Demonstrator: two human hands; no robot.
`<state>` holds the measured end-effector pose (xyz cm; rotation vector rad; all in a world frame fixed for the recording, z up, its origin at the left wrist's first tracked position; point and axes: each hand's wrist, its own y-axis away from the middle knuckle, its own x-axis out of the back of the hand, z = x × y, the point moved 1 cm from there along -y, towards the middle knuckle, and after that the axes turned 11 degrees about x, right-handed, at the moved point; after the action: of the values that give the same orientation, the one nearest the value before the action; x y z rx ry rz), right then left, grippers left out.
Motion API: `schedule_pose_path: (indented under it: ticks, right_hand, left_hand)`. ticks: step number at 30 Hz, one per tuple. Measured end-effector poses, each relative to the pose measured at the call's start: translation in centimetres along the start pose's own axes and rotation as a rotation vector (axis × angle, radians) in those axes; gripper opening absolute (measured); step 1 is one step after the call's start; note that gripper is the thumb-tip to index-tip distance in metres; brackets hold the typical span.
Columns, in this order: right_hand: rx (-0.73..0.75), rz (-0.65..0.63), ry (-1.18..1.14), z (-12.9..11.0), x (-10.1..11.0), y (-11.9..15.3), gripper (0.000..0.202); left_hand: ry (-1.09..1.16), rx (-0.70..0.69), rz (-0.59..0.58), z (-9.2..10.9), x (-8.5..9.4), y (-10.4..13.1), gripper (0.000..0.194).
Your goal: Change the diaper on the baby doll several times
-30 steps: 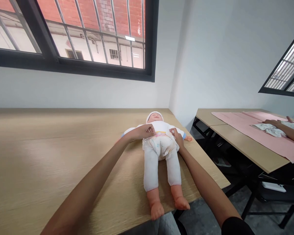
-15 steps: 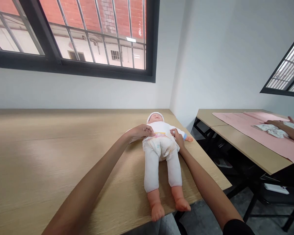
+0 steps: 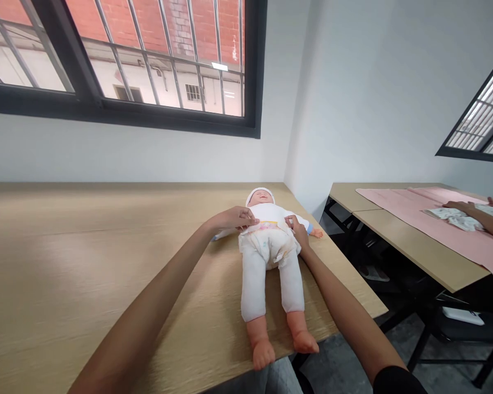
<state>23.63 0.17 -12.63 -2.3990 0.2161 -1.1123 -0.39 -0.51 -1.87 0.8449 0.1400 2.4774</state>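
Observation:
A baby doll in white clothes and a white cap lies on its back, its bare feet at the table's front edge. Around its hips sits a white diaper with a yellow and pink printed waistband. My left hand is closed, fingertips pinching at the waistband's left end. At the opposite end, my right hand curls its fingers on the diaper's right side. What exactly lies between the fingertips is too small to make out, but both hands touch the diaper's edge.
The doll lies on a wooden table against the wall, below a barred window. To the right, another table bears a pink cloth, where another person's hands rest on patterned fabric. A black chair holds a white object.
My left hand has shifted slightly, its wrist moving up and left while the fingertips stay at the waistband. My right hand is nearly still. The doll has barely moved.

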Motion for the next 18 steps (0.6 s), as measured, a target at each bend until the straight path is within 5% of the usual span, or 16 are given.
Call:
schedule_pose_path:
  ticks: [8,18]
  right_hand:
    - [-0.016,-0.007,-0.005,-0.1,0.1,0.0,0.026]
    - [0.005,0.007,0.012,0.3,-0.2,-0.2,0.029]
  left_hand:
    - [-0.23,-0.146,0.203,1.6,-2.3,0.1,0.039]
    - [-0.232,-0.117,0.154,2.0,-2.4,0.8,0.039]
